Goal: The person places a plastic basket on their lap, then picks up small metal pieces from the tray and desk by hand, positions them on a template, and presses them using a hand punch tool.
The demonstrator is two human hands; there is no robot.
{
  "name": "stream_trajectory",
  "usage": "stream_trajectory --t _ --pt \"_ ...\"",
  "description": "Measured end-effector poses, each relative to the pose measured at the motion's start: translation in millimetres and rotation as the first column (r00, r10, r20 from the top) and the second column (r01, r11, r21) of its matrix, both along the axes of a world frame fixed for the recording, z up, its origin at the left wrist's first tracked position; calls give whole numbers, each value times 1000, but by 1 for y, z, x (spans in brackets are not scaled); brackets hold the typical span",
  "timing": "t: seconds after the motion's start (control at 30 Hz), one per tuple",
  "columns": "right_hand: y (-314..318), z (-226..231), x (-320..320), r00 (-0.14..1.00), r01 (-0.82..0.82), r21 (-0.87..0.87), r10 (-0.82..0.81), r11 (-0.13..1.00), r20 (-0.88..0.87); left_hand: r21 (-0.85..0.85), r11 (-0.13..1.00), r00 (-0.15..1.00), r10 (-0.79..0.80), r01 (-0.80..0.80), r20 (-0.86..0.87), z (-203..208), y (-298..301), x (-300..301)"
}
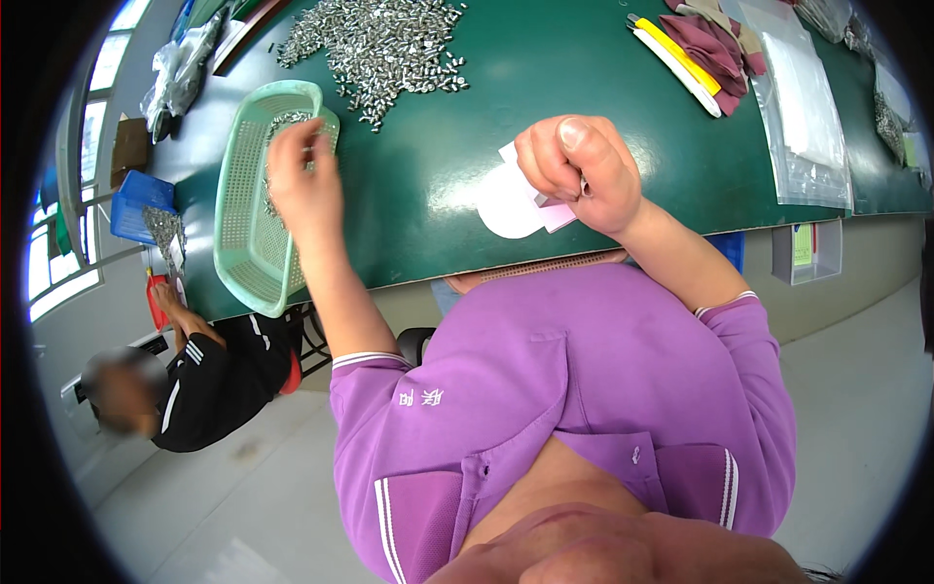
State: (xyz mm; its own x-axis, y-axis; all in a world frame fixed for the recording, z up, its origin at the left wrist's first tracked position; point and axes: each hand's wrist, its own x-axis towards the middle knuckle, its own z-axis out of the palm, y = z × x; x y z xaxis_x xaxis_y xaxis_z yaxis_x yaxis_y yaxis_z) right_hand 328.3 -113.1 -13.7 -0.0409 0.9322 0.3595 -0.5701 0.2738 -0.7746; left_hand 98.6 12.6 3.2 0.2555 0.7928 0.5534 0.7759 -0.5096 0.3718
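basket [236, 204] of metal bits [289, 120] sits under a blurred left hand [306, 185], grip unclear, while the right hand [589, 173] curls around a small piece [585, 186].

Tall bright windows [92, 134] over on the left, a long green table [409, 219] before me — its glossy top catching white light —, a beige wall [866, 265] below its right side, smooth pale grey floor [851, 389].
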Motion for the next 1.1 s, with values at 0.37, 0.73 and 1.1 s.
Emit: stream_trajectory --t 0.37,0.73,1.1 --pt "0 0 -1 1000 -4 8 4 1000 -20 -97 990 942 -125 99 -313 -41 27 34" --pt "0 1 4 999 19 9 -19 1000 -34 -253 838 868 -496 483 12 -18 -40 65" --pt "-1 4 2 1000 0 1 0 1000 -19 -367 719 793 -603 590 93 -32 -99 78"
